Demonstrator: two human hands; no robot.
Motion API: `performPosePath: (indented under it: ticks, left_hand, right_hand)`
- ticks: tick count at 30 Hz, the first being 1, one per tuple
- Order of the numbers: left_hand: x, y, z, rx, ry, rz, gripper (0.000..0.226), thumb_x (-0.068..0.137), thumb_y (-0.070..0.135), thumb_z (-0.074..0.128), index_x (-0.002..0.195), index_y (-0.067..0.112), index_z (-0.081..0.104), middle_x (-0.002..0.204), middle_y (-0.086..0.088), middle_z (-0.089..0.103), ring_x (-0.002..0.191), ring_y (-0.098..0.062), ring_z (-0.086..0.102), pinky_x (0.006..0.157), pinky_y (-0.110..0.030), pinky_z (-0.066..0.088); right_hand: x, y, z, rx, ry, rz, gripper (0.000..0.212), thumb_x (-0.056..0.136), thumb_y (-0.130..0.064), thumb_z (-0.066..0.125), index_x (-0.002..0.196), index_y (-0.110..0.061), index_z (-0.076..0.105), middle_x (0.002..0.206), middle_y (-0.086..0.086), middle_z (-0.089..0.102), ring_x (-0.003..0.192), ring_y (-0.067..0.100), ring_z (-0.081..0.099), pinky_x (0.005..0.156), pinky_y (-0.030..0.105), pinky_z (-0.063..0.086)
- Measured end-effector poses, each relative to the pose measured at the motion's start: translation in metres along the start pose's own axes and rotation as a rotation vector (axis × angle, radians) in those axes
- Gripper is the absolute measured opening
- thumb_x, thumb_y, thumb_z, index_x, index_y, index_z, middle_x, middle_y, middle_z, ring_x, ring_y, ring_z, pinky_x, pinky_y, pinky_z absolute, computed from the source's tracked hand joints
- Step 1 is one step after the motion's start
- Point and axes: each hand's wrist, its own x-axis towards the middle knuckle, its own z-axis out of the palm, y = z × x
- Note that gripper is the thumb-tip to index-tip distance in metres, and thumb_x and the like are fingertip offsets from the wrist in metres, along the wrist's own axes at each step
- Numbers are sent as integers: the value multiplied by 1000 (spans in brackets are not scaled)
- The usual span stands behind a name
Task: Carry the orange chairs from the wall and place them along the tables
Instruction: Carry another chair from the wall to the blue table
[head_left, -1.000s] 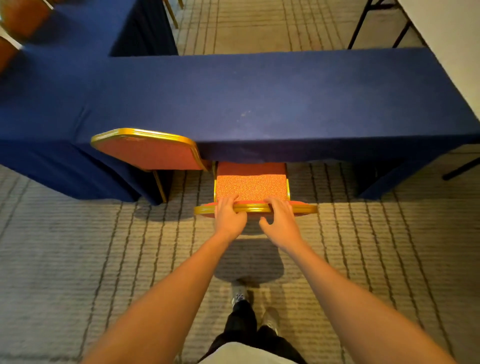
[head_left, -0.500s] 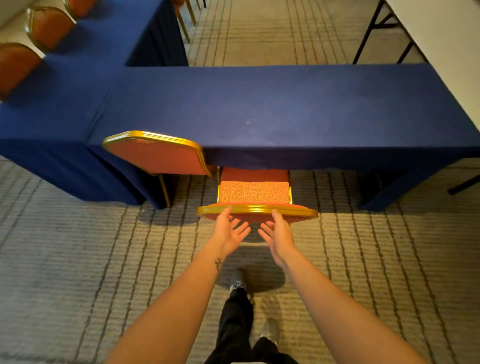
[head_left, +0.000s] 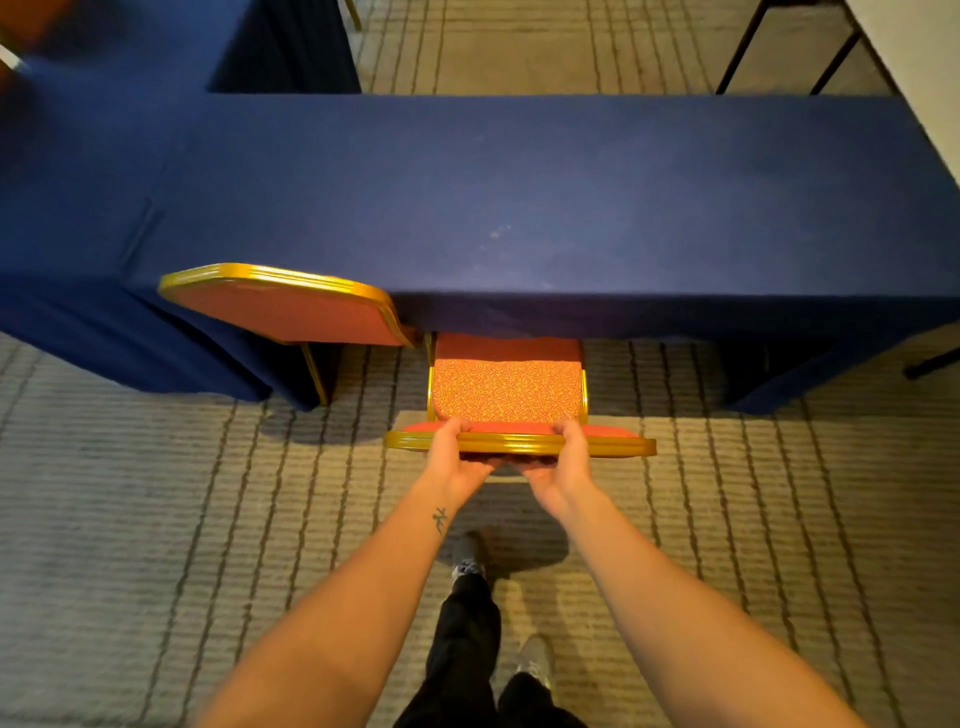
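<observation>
An orange chair (head_left: 506, 397) with a gold frame stands right in front of me, its seat partly under the blue-clothed table (head_left: 519, 197). My left hand (head_left: 457, 457) grips the top rail of its backrest from below, thumb over the front. My right hand (head_left: 563, 462) grips the same rail a little to the right. A second orange chair (head_left: 280, 306) stands to the left, pushed against the table, with only its backrest and one leg showing.
Another blue-clothed table (head_left: 104, 130) joins on the left, forming a corner. A white table with black legs (head_left: 904, 62) stands at the far right. Striped carpet (head_left: 156, 519) lies around me. My feet (head_left: 467, 564) stand just behind the chair.
One second ago both hands held the backrest from above. Half a second ago they had let go, palms up. Now they grip the rail again, from below.
</observation>
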Motion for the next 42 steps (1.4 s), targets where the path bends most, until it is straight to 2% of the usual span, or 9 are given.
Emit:
performPosePath:
  ticks: [4, 8, 11, 17, 21, 27, 32, 35, 42]
  left_hand:
    - [12, 11, 9, 34, -9, 35, 26, 99, 12, 44, 123, 5, 52, 125, -24, 58, 115, -40, 57, 90, -59, 51]
    - [28, 26, 24, 33, 5, 76, 19, 99, 10, 45, 114, 5, 55, 119, -23, 61, 110, -39, 60, 103, -62, 46]
    - [43, 37, 40, 37, 0, 88, 27, 98, 10, 45, 122, 5, 56, 119, -23, 63, 111, -39, 60, 107, -63, 43]
    - [75, 68, 73, 14, -36, 103, 28, 99, 13, 44, 122, 5, 58, 118, -24, 65, 107, -40, 62, 107, -64, 43]
    - [91, 87, 88, 19, -41, 113, 34, 97, 15, 48, 127, 2, 58, 124, -26, 64, 114, -40, 62, 106, -62, 45]
    - [110, 111, 114, 49, -48, 110, 21, 95, 15, 49, 106, 0, 59, 109, -25, 65, 110, -41, 60, 106, -62, 45]
    - [127, 129, 141, 64, -73, 121, 28, 92, 14, 49, 114, 0, 60, 110, -23, 65, 109, -40, 62, 103, -60, 49]
    - [140, 140, 153, 32, -73, 123, 34, 93, 14, 51, 124, 2, 60, 123, -24, 65, 119, -41, 62, 100, -59, 51]
    - [157, 146, 164, 13, -32, 83, 43, 97, 23, 53, 135, 2, 56, 131, -24, 63, 118, -40, 63, 98, -59, 53]
  right_hand:
    - [8, -9, 12, -8, 36, -23, 50, 88, -20, 60, 134, -4, 49, 128, 23, 60, 107, 36, 64, 82, 50, 58]
    - [25, -21, 30, -29, 54, -54, 58, 84, -19, 61, 137, -3, 48, 133, 25, 58, 110, 37, 64, 88, 51, 58]
    - [39, -33, 47, -31, 75, -66, 58, 82, -19, 62, 136, -3, 49, 133, 25, 59, 107, 36, 64, 86, 52, 58]
    - [72, -59, 84, -39, 62, -101, 51, 82, -18, 61, 131, -6, 56, 126, 24, 65, 111, 38, 65, 79, 50, 60]
    - [93, -74, 105, -37, 50, -100, 46, 82, -18, 61, 126, -4, 58, 120, 23, 66, 109, 38, 66, 87, 54, 58]
    - [115, -95, 132, -57, 22, -116, 30, 81, -17, 58, 108, -3, 58, 103, 20, 64, 95, 35, 64, 93, 56, 54]
    - [133, -116, 157, -72, 34, -155, 41, 75, -17, 58, 113, -2, 61, 104, 20, 65, 95, 36, 65, 86, 56, 57]
    - [144, -125, 171, -82, 35, -163, 56, 74, -20, 60, 127, -2, 61, 119, 22, 68, 111, 39, 65, 90, 56, 56]
    - [154, -133, 182, -37, 95, -154, 48, 82, -20, 58, 128, -5, 59, 124, 21, 67, 114, 38, 64, 95, 55, 55]
